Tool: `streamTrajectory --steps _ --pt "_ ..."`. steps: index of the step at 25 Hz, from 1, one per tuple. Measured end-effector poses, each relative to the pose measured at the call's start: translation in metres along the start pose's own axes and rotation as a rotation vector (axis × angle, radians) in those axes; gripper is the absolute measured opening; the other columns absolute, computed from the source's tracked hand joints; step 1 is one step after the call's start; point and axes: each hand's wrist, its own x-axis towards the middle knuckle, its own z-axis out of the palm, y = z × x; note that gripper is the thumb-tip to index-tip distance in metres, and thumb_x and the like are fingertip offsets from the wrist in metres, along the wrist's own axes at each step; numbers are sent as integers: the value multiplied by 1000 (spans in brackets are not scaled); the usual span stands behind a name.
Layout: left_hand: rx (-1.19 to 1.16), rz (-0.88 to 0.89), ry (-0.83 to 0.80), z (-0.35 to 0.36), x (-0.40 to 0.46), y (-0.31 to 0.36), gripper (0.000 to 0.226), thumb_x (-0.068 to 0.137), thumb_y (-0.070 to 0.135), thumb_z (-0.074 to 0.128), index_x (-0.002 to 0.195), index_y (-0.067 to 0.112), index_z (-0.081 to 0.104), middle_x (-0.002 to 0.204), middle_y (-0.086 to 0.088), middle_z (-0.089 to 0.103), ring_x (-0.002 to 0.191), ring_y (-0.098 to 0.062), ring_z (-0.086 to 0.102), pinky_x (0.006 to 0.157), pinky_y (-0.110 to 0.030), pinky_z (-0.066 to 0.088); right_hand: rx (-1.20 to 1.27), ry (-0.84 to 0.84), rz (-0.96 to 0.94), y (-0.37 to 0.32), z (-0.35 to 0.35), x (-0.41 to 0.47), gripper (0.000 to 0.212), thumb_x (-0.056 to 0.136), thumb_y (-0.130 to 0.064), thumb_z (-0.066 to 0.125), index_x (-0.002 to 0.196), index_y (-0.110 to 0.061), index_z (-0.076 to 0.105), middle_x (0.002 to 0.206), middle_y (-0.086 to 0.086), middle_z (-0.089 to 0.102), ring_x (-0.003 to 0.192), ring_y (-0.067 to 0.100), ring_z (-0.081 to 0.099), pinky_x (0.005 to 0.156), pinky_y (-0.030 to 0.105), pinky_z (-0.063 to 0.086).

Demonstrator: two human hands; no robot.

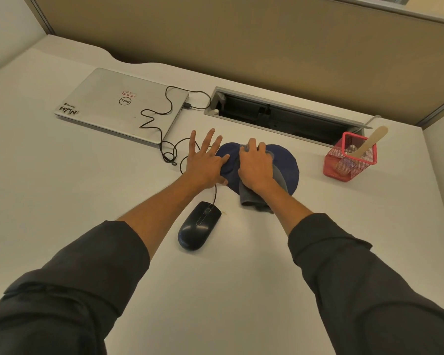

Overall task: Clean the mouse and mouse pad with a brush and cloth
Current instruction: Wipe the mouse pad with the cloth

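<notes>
A round dark blue mouse pad (289, 166) lies on the white desk. My right hand (256, 166) presses a grey cloth (251, 198) onto the pad, fingers curled over the cloth's far end. My left hand (205, 161) lies flat with spread fingers on the pad's left edge. A black wired mouse (199, 226) sits on the desk just in front of the pad, between my forearms. A brush with a wooden handle (372, 142) stands in a red mesh holder (350, 157) to the right.
A shut silver laptop (118, 106) lies at the back left, with the mouse's black cable (162, 116) looping over it. An open cable tray slot (280, 116) runs along the back of the desk. A beige partition (241, 34) walls the far side.
</notes>
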Motion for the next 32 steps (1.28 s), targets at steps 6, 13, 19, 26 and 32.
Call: streamTrajectory --steps 6,13,19,26,32 --pt "43 59 -28 -2 11 -4 71 85 71 44 146 37 34 161 -8 -11 142 -34 -26 104 -64 -19 42 -85 -133 -11 -8 -47 51 88 -30 62 134 -13 48 142 11 35 125 30 38 95 45 46" --pt "55 146 -141 -17 19 -10 69 85 66 51 145 34 36 161 -7 -8 142 -35 -26 105 -65 -18 90 -100 -318 -2 -9 -76 58 89 -26 61 143 -20 40 139 7 35 122 27 38 104 41 42" --pt "60 131 -117 -13 14 -4 69 90 68 36 148 31 31 161 -5 -8 142 -32 -26 105 -64 -19 99 -14 -104 17 0 -38 47 96 -30 48 142 -26 39 143 10 36 123 31 38 97 41 43" --pt "41 99 -75 -7 11 -1 71 88 68 40 147 31 33 161 -6 -9 142 -33 -26 105 -64 -19 126 -48 -198 4 -7 -67 45 95 -29 52 139 -23 45 136 4 45 120 27 42 98 39 44" --pt "36 111 -70 -10 10 1 72 86 69 43 145 29 38 161 -7 -9 143 -34 -24 107 -64 -17 123 3 -316 33 -6 -80 41 95 -24 55 135 -28 52 128 -1 54 110 21 48 75 30 47"
